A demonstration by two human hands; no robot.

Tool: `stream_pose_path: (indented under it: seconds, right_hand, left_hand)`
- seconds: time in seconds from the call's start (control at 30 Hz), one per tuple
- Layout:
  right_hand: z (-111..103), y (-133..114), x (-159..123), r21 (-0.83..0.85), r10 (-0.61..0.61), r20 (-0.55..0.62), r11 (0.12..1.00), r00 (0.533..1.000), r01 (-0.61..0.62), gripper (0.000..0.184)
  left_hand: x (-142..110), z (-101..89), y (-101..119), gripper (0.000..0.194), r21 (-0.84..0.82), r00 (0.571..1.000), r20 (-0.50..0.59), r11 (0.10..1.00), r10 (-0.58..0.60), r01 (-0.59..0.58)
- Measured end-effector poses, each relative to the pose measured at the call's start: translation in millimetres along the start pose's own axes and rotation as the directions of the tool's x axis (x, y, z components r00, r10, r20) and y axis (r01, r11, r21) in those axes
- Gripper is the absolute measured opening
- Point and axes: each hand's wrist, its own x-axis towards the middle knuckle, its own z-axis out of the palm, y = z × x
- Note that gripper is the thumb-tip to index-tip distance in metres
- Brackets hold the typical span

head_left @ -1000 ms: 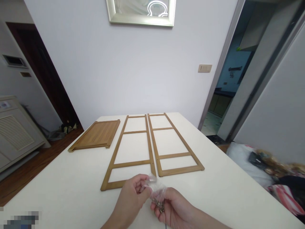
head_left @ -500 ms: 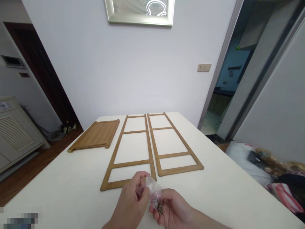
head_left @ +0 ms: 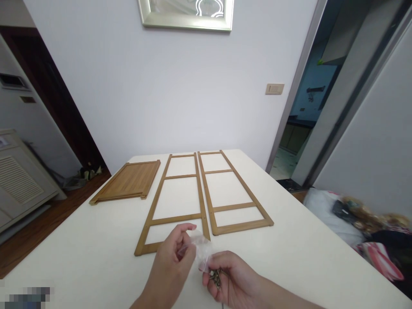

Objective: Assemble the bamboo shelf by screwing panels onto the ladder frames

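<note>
My left hand (head_left: 175, 259) pinches a small clear plastic bag (head_left: 200, 251) between thumb and fingers, just above the near end of a wooden frame. The bag's lower end reaches my right hand (head_left: 233, 274), whose curled fingers hold a cluster of small metal screws (head_left: 215, 278). A thin rod end pokes out under the right hand. Beyond the hands, a ladder-like wooden side frame (head_left: 180, 220) lies flat. Beside it on the right lies a similar wooden frame (head_left: 240, 207).
A stack of slatted wooden panels (head_left: 128, 180) lies at the left on the white table (head_left: 77, 240). The wall (head_left: 199, 94) stands at the table's far end. Clothes and bags (head_left: 357, 227) are heaped to the right, and a louvred cabinet (head_left: 22, 180) stands at the left.
My left hand has drawn slightly left with the bag, away from the right hand. More of the screws now show in my right hand. The view has shifted slightly.
</note>
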Motion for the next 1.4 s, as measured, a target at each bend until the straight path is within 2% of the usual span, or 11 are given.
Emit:
stream_pose_path:
  seconds: [0.1,0.2,0.37,0.6,0.7,0.8,0.9,1.1,1.23,1.3,1.4]
  right_hand:
    - [1.3,-7.6,-2.5,-0.021,0.012,-0.067,1.0,0.998,-0.014,0.018]
    - [3.3,-18.6,-4.5,-0.057,-0.062,-0.142,0.997,0.988,0.055,0.021]
    - [7.0,-34.6,-7.4,-0.078,-0.183,-0.251,0.983,0.951,0.168,0.036]
    - [6.7,-34.9,-8.2,-0.134,-0.196,-0.182,0.976,0.964,0.173,0.038]
    - [4.1,-34.1,-7.2,-0.132,-0.179,-0.188,0.979,0.966,0.155,0.032]
    - [1.4,-34.5,-6.5,-0.206,-0.203,-0.22,0.966,0.954,0.157,0.028]
    - [0.2,-34.1,-7.4,-0.401,-0.228,-0.215,0.907,0.95,0.127,0.034]
    - [-0.2,-27.2,-10.8,-0.629,-0.237,-0.17,0.773,0.957,0.079,0.041]
    - [-3.3,-20.4,-6.8,-0.728,-0.284,-0.161,0.681,0.945,0.081,0.034]
    - [-4.9,-17.5,-3.6,-0.762,-0.304,-0.141,0.641,0.942,0.093,0.032]
    - [-5.2,-15.1,-0.8,-0.781,-0.328,-0.111,0.612,0.938,0.122,0.032]
  left_hand:
    - [8.1,-5.4,-0.9,0.037,-0.134,0.999,-0.008,0.99,-0.044,0.043]
    - [13.0,-2.7,-6.8,0.043,-0.335,0.99,0.053,0.932,-0.128,0.138]
    - [9.5,12.9,-22.7,0.036,-0.638,0.941,0.172,0.695,-0.291,0.332]
    - [3.9,24.5,-38.7,0.019,-0.739,0.892,0.344,0.501,-0.292,0.45]
    - [6.3,22.1,-37.1,0.017,-0.757,0.884,0.356,0.461,-0.304,0.463]
    - [10.4,13.4,-29.7,0.013,-0.777,0.905,0.298,0.473,-0.304,0.415]
    - [13.5,-2.3,-18.6,0.011,-0.79,0.93,0.2,0.511,-0.307,0.339]
    - [10.9,-55.3,-15.4,0.01,-0.75,0.958,-0.041,0.642,-0.284,0.158]
    - [5.7,-102.7,-40.2,0.021,-0.617,0.925,-0.249,0.783,-0.286,0.076]
    - [4.7,-126.5,-55.7,0.036,-0.497,0.866,-0.413,0.867,-0.281,0.045]
    - [7.2,-154.5,-74.8,0.055,-0.264,0.811,-0.535,0.959,-0.236,0.105]
